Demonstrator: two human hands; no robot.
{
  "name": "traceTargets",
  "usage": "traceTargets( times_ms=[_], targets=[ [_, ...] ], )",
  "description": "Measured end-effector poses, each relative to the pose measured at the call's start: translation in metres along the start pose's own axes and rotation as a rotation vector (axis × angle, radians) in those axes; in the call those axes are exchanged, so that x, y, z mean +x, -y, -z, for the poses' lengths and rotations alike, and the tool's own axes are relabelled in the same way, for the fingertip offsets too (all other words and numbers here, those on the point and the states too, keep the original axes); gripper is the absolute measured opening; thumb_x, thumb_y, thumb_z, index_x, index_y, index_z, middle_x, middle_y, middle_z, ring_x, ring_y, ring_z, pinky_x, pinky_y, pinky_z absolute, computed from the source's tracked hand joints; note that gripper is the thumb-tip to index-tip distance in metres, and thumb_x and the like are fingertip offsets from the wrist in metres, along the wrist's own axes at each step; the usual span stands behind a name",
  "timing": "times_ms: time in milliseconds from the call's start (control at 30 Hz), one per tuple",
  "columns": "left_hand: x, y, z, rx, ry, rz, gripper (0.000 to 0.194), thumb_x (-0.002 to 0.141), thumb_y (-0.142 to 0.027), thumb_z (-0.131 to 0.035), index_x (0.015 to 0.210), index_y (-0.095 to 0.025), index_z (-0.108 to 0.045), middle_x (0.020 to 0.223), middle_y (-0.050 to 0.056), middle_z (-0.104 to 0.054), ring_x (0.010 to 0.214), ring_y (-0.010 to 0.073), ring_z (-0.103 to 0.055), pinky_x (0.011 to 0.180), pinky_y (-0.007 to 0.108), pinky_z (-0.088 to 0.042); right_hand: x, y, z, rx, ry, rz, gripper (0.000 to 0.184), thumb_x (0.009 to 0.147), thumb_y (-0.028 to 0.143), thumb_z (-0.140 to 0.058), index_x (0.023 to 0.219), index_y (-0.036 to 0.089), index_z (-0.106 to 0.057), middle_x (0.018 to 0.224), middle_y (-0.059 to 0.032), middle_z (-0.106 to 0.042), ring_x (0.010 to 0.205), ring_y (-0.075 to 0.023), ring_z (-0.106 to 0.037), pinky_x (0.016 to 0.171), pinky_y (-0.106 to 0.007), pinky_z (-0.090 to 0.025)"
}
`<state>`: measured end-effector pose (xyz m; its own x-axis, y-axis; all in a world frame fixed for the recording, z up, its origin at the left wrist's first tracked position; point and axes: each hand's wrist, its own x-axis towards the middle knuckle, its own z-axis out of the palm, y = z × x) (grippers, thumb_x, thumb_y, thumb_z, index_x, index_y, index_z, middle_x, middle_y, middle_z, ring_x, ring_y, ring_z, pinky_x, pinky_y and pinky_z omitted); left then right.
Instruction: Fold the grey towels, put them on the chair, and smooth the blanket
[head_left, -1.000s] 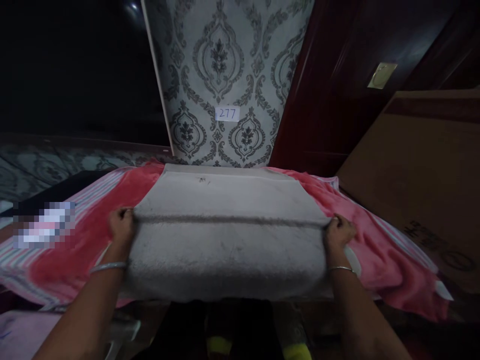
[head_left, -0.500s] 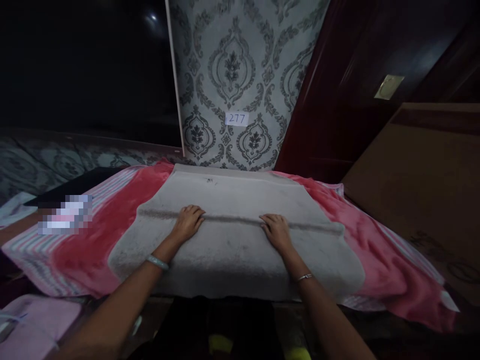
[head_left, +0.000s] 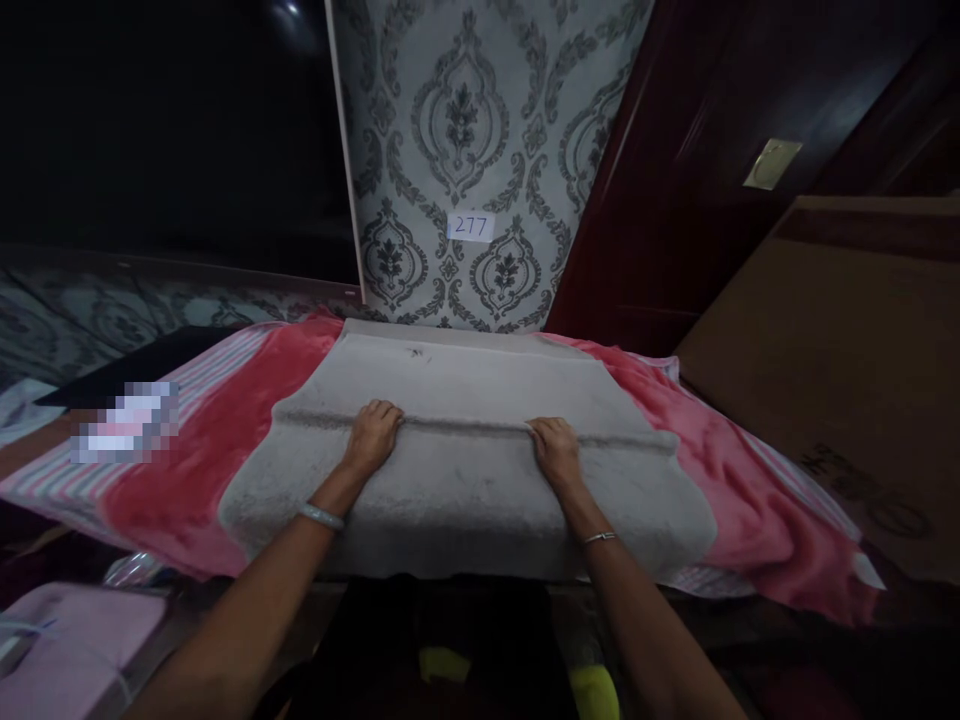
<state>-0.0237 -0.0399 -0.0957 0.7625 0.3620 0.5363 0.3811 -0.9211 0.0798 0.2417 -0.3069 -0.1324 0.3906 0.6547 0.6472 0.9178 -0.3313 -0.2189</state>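
Note:
A grey fluffy towel lies folded across a pink blanket on a table. A fold edge runs across the towel from left to right. My left hand rests on the towel left of centre, its fingers curled over that fold edge. My right hand rests right of centre, fingers curled on the same edge. Each wrist carries a thin bangle.
A patterned wall panel with a label reading 277 stands behind the table. A dark red door is at the right, with a large cardboard box beside it. A pink object sits at the lower left.
A second ago my hands gripped the towel's two outer ends at the fold. They moved inward to the middle and now curl their fingers over the fold edge.

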Motion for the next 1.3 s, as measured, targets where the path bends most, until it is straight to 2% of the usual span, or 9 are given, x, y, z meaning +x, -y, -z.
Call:
traceTargets(
  times_ms=[200,400,567,733,833,933,1033,1167,1300],
  targets=[
    [-0.002,-0.004,0.006,0.074,0.059,0.112,0.022,0.093,-0.029,-0.053,0.1,-0.016,-0.068,0.102,0.016,-0.067,0.105,0.0327,-0.059,0.088,0.045,-0.044,0.0,0.004,0.0,-0.014,0.067,-0.067,0.027,0.099,0.022,-0.047,0.109,0.02,-0.072,0.108,-0.0104,-0.072,0.103,-0.0247,-0.058,0.091,-0.036,-0.042],
    [-0.007,0.006,0.02,0.081,0.138,0.125,0.023,0.092,-0.022,-0.05,0.103,-0.017,-0.069,0.108,0.014,-0.069,0.108,0.031,-0.06,0.093,0.045,-0.042,-0.002,-0.002,0.005,-0.098,0.133,-0.088,0.028,0.094,0.017,-0.051,0.112,0.022,-0.072,0.116,-0.0084,-0.072,0.108,-0.0237,-0.059,0.093,-0.035,-0.04],
    [-0.012,0.013,0.027,0.112,0.068,0.202,0.024,0.093,-0.019,-0.045,0.098,-0.016,-0.068,0.102,0.016,-0.069,0.105,0.031,-0.061,0.09,0.044,-0.043,-0.01,-0.01,0.013,-0.15,0.079,-0.1,0.035,0.095,0.01,-0.042,0.109,0.019,-0.073,0.107,-0.0105,-0.074,0.101,-0.0233,-0.06,0.089,-0.034,-0.039],
    [-0.015,0.009,0.029,0.118,-0.027,0.204,0.027,0.095,-0.019,-0.039,0.099,-0.015,-0.065,0.099,0.018,-0.068,0.102,0.032,-0.061,0.086,0.044,-0.044,-0.014,-0.007,0.016,-0.194,-0.062,-0.073,0.034,0.094,0.008,-0.041,0.107,0.016,-0.071,0.1,-0.0116,-0.072,0.096,-0.024,-0.058,0.086,-0.034,-0.039],
    [-0.018,0.011,0.033,0.118,-0.02,0.144,0.025,0.095,-0.02,-0.041,0.098,-0.015,-0.066,0.098,0.017,-0.068,0.099,0.032,-0.061,0.084,0.044,-0.045,-0.015,-0.006,0.018,-0.206,-0.014,-0.09,0.03,0.096,0.011,-0.044,0.108,0.017,-0.071,0.101,-0.0115,-0.071,0.096,-0.0246,-0.059,0.086,-0.035,-0.039],
    [-0.022,0.02,0.04,0.122,0.01,0.102,0.022,0.093,-0.021,-0.046,0.099,-0.017,-0.067,0.103,0.017,-0.069,0.102,0.0321,-0.061,0.086,0.045,-0.045,-0.017,-0.009,0.022,-0.226,0.036,-0.127,0.03,0.095,0.012,-0.047,0.111,0.019,-0.071,0.105,-0.0115,-0.072,0.1,-0.0248,-0.06,0.089,-0.036,-0.038],
    [-0.027,0.035,0.047,0.168,0.06,0.159,0.021,0.091,-0.022,-0.049,0.098,-0.017,-0.069,0.104,0.018,-0.07,0.105,0.034,-0.062,0.089,0.047,-0.044,-0.021,-0.021,0.032,-0.282,0.07,-0.189,0.03,0.093,0.012,-0.049,0.111,0.02,-0.072,0.109,-0.0125,-0.073,0.103,-0.027,-0.061,0.099,-0.043,-0.034],
    [-0.031,0.05,0.056,0.213,0.125,0.192,0.027,0.093,-0.019,-0.044,0.097,-0.014,-0.07,0.102,0.018,-0.071,0.103,0.035,-0.064,0.089,0.048,-0.044,-0.03,-0.043,0.052,-0.345,0.084,-0.242,0.036,0.092,0.009,-0.044,0.109,0.02,-0.073,0.109,-0.0131,-0.074,0.103,-0.0283,-0.062,0.105,-0.051,-0.027],
    [-0.04,0.056,0.062,0.206,-0.06,0.12,0.031,0.094,-0.017,-0.039,0.099,-0.013,-0.069,0.099,0.018,-0.072,0.098,0.0325,-0.065,0.085,0.044,-0.045,-0.045,-0.054,0.068,-0.343,-0.031,-0.141,0.04,0.09,0.007,-0.04,0.11,0.018,-0.073,0.103,-0.0104,-0.075,0.1,-0.0249,-0.061,0.106,-0.045,-0.028]
  ],
)
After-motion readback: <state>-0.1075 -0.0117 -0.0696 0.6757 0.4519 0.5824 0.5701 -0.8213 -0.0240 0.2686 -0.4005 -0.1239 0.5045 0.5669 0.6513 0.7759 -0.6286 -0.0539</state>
